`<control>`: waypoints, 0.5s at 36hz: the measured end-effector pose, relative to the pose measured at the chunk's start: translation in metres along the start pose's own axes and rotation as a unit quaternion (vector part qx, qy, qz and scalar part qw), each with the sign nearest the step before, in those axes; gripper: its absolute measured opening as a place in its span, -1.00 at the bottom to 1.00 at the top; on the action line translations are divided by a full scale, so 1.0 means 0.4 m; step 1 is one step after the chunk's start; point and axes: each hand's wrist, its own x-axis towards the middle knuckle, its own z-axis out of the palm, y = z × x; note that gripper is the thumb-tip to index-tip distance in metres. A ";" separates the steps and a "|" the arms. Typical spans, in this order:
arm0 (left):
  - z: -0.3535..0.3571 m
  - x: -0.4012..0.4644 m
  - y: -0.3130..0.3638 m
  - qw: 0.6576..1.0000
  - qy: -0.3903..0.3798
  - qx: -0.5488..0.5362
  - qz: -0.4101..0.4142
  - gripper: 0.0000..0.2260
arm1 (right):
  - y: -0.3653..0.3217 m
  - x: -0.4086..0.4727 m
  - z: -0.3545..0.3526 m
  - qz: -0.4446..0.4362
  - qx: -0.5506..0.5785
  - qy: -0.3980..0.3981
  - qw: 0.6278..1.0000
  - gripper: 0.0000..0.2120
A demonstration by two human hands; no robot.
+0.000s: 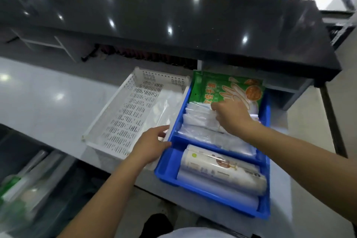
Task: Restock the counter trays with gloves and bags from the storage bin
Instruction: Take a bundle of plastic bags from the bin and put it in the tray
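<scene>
Fingers of our right hand [230, 115] curl into the clear plastic bag stack [201, 120] in the blue divided plastic tray [267, 114]; our left hand [149, 144], fingers relaxed, rests on the white perforated basket [108, 110] alongside.

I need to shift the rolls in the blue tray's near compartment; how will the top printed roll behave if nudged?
The printed roll is a cylinder lying on its side atop another, so it probably rolls readily. Its glossy wrap looks slippery. The blue tray wall would likely stop it.
</scene>
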 end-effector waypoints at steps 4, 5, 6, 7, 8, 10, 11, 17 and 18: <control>0.011 -0.017 0.008 1.000 0.021 -0.015 -0.011 -0.49 | 0.012 -0.039 0.035 0.003 -0.023 0.054 0.998 -0.61; 0.013 -0.022 0.011 1.000 0.025 -0.015 -0.011 -0.50 | 0.018 -0.043 0.038 0.007 -0.031 0.056 0.998 -0.59; 0.013 -0.026 0.014 0.999 0.030 -0.015 -0.011 -0.51 | 0.022 -0.047 0.043 0.006 -0.038 0.057 0.998 -0.59; 0.014 -0.030 0.017 0.999 0.034 -0.016 -0.012 -0.51 | 0.023 -0.052 0.047 0.003 -0.041 0.057 0.998 -0.61; 0.015 -0.034 0.020 0.999 0.036 -0.015 -0.014 -0.51 | 0.022 -0.056 0.050 0.002 -0.042 0.054 0.998 -0.63; 0.017 -0.040 0.024 0.999 0.040 -0.013 -0.017 -0.51 | 0.024 -0.064 0.055 0.003 -0.040 0.046 0.998 -0.67; 0.017 -0.043 0.026 0.999 0.041 -0.010 -0.019 -0.51 | 0.027 -0.067 0.056 0.004 -0.039 0.043 0.998 -0.68; 0.025 -0.052 0.031 0.998 0.053 0.016 -0.021 -0.51 | 0.038 -0.082 0.050 0.026 -0.008 0.022 0.999 -0.63; 0.027 -0.055 0.031 0.998 0.057 0.025 -0.020 -0.51 | 0.038 -0.084 0.046 0.027 0.002 0.018 0.999 -0.60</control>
